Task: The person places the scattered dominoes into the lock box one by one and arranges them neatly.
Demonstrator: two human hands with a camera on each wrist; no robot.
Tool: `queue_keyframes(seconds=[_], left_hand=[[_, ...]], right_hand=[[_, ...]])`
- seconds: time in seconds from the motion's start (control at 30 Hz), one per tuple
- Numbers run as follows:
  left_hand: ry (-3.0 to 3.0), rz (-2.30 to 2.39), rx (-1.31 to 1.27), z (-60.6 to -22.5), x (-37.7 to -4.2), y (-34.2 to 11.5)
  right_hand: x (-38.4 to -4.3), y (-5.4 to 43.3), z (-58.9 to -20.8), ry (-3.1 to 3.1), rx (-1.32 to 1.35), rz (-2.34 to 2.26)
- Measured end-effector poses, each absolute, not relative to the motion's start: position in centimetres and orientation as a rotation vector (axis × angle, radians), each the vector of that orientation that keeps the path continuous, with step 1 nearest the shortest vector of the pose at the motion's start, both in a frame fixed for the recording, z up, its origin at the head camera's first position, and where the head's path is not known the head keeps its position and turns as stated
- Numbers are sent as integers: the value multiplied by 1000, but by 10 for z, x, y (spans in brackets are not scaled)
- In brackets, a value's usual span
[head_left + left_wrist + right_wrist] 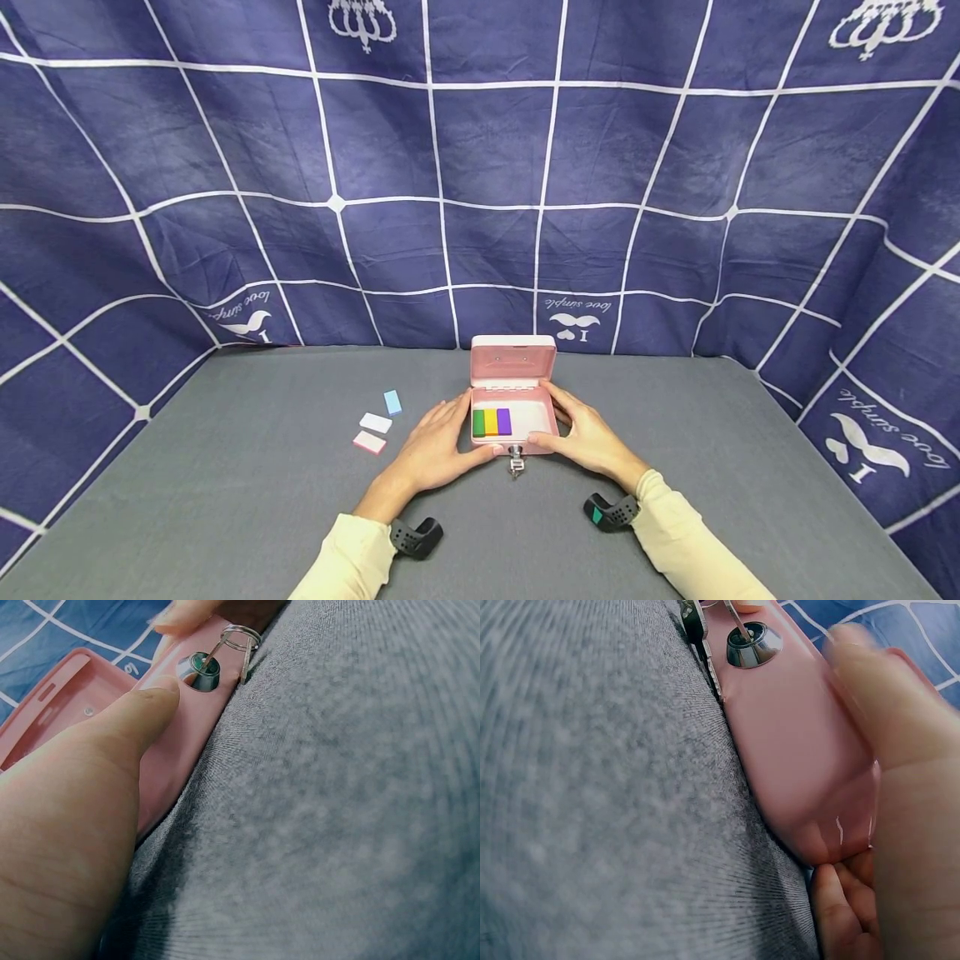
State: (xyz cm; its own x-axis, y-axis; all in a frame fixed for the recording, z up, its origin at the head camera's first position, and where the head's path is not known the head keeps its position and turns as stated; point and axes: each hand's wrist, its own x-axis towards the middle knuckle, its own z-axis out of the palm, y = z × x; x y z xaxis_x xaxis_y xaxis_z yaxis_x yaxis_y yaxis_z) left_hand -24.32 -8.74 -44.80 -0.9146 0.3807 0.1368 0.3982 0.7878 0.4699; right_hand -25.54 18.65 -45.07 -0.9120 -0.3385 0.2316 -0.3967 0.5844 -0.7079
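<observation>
A pink metal cash box sits on the table with its lid raised. Green, yellow and purple blocks stand side by side at the left inside it. Keys hang from the front lock. My left hand grips the box's left side, its thumb on the front wall near the lock and its fingers along the side. On the right, my right hand holds the box with the thumb over the front rim; curled fingers touch the side wall near the corner.
Left of the box lie a light blue block, a white block and a white block with a pink edge. Behind the grey table hangs a blue cloth with white lines.
</observation>
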Motion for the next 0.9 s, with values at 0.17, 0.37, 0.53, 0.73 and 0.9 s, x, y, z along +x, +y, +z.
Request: queue_keyframes(seconds=[0.17,0.37,0.53,0.73,0.9], left_hand=[[-2941,-790,-634,-447,-243,-88],[-2936,-798,-640,-446,-243,-88],[-2906,-810,-672,-444,-243,-91],[-2827,-829,-735,-437,-243,-97],[-2824,-830,-784,-433,-243,-105]], right_hand=[[-255,186,-450,-2722,633,1287],[-255,186,-449,-2716,640,1300],[-255,186,-450,-2724,636,1317],[-254,186,-450,-2741,608,1308],[-253,186,-450,-2744,611,1307]])
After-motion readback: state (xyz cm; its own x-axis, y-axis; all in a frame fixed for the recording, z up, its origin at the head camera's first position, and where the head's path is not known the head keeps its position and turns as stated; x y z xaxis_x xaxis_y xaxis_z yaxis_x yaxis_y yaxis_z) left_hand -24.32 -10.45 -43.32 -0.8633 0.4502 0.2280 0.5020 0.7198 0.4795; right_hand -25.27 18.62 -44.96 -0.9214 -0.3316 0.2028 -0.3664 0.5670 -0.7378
